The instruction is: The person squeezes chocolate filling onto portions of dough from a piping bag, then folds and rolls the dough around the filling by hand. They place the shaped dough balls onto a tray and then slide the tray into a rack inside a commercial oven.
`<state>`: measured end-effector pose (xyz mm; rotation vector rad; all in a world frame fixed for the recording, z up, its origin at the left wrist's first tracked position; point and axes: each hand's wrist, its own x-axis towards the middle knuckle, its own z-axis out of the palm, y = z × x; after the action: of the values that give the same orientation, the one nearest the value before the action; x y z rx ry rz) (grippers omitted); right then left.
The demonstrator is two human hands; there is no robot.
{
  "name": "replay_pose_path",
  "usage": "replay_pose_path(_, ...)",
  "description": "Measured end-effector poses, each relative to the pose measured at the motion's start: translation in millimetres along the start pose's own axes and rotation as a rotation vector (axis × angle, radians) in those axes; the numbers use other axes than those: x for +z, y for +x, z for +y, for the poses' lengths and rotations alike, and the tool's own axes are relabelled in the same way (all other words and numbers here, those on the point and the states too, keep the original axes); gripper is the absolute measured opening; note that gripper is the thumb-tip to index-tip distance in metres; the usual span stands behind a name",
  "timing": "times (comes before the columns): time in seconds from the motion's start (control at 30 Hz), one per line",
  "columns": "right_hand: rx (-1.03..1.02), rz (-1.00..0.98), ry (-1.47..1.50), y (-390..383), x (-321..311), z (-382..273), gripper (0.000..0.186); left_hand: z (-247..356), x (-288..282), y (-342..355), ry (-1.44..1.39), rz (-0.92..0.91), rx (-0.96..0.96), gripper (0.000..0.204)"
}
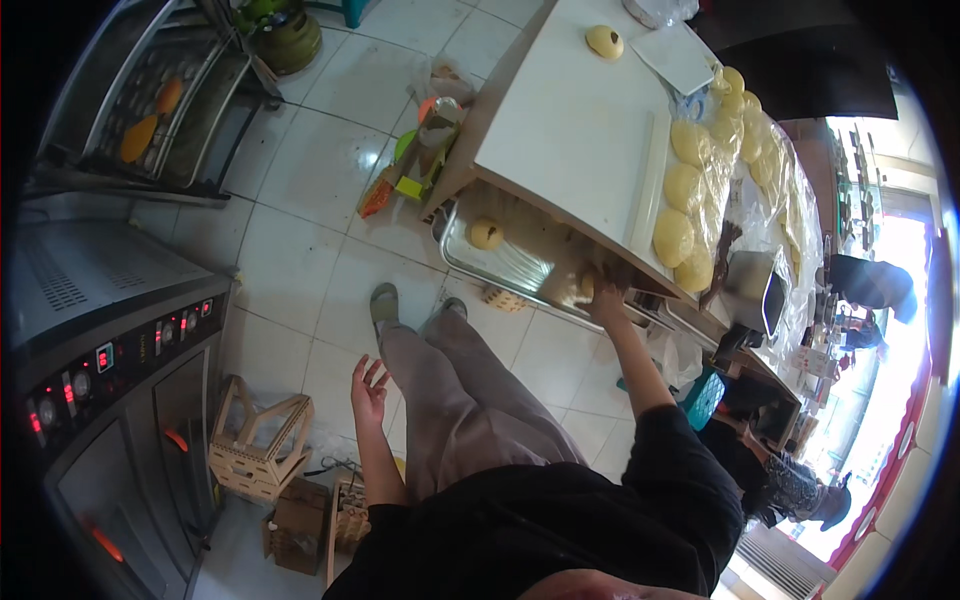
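My right hand (605, 302) reaches over a metal baking tray (515, 268) that juts out from under the white worktable. Its fingers close round a pale yellow dough round (588, 285), partly hidden by the hand. Toward the tray's far left corner lies another dough round (486, 234) with a dark spot on it. My left hand (369, 388) hangs in the air beside my leg, fingers apart, holding nothing.
The white worktable (570, 120) carries one dough round (604, 41) and several more under clear plastic (730, 150). An oven (130, 350) with lit dials stands at left, near a wooden stool (262, 440). Another person (800, 490) is at far right.
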<state>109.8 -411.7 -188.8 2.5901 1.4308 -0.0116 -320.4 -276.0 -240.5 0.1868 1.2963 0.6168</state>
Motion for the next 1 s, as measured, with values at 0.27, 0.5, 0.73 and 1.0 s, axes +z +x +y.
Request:
replay_pose_path(0.27,-0.172,-0.032,1.105,192,-249,-11,0.043,21,5,14,-0.034,0.035,-0.060,0.036)
replay_pose_path(0.5,0.126,0.012,0.447,357,-201,-3,0.075,46,8,19,-0.024,0.010,-0.094,0.038)
replay_pose_path(0.73,0.223,-0.135,1.649,331,-200,78,0.029,75,-16,13,-0.051,0.107,0.017,0.041)
replay_pose_path(1.0,-0.159,-0.603,1.705,82,-181,-59,0.051,76,-37,10,-0.083,0.170,-0.024,0.042)
